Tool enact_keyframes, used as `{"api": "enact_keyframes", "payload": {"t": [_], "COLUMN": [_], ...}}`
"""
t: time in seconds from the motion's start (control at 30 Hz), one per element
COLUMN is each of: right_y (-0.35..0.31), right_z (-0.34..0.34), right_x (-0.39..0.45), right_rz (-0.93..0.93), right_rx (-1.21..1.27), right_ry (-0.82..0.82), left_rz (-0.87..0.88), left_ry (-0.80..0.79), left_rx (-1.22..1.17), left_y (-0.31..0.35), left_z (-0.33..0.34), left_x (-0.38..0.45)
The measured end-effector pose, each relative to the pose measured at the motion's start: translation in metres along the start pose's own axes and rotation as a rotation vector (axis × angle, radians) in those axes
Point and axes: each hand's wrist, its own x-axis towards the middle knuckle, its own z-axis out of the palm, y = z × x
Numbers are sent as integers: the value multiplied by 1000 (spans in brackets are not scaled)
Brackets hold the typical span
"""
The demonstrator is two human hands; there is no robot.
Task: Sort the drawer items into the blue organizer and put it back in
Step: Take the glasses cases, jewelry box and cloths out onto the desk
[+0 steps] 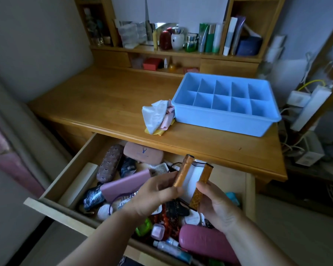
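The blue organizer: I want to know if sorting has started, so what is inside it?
The blue organizer on the desk shows bare compartments with nothing visible in them. The near wall hides the floors of the front row, so something flat there could go unseen.

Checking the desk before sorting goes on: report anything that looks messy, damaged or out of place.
No damage or spill shows. The open drawer is a jumbled heap of cases, tubes and packets. A crumpled pile of cloths or wrappers lies against the empty blue organizer on the desk. Each of the hands, left and right, holds an orange tube.
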Motion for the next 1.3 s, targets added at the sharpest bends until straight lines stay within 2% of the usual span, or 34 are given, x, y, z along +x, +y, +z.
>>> {"api": "enact_keyframes", "payload": {"t": [0.1,0.17,0.23,0.27,0.33,0.37,0.4,0.47,0.5,0.6,0.73,0.83,0.9,0.97,1.03,1.17,1.23,1.3], "right_y": [-6,-12,-14,-14,-14,-13,-12,-10,-9,-12,-20,-16,-8,0,9,27,34,39], "right_z": [-10,-11,-10,-8,-1,4,9,22,30,49,56,38,16,-8,-25,-43,-44,-42], "right_x": [-6,-9,-8,-6,1,7,13,26,33,49,64,66,62,53,44,38,40,43], "right_rz": [62,88,97,91,58,38,22,-14,-33,-84,-79,-35,-20,-14,-38,-130,-152,-167], "right_rx": [215,186,116,95,89,108,145,210,211,133,-243,-579,-809,-1031,-1153,-1374,-1465,-1565], "right_ry": [-64,-131,-108,-72,5,40,68,77,63,36,-20,105,212,263,245,183,132,63], "left_rz": [-165,-212,-182,-134,90,227,321,345,348,374,418,421,339,237,170,144,196,384], "left_ry": [-1,41,168,285,616,687,646,442,395,487,658,737,753,740,690,550,624,763], "left_rx": [-360,-372,-177,-32,362,534,631,736,776,744,745,845,892,957,1018,1024,1098,1164], "left_y": [0,4,7,7,7,9,12,15,14,15,24,30,27,18,9,8,5,-7], "left_z": [-16,-24,-27,-26,-25,-21,-14,2,6,-5,-54,-105,-133,-153,-167,-179,-176,-170], "left_x": [5,8,10,10,6,1,-2,-8,-9,-7,5,35,59,80,96,116,111,94]}}
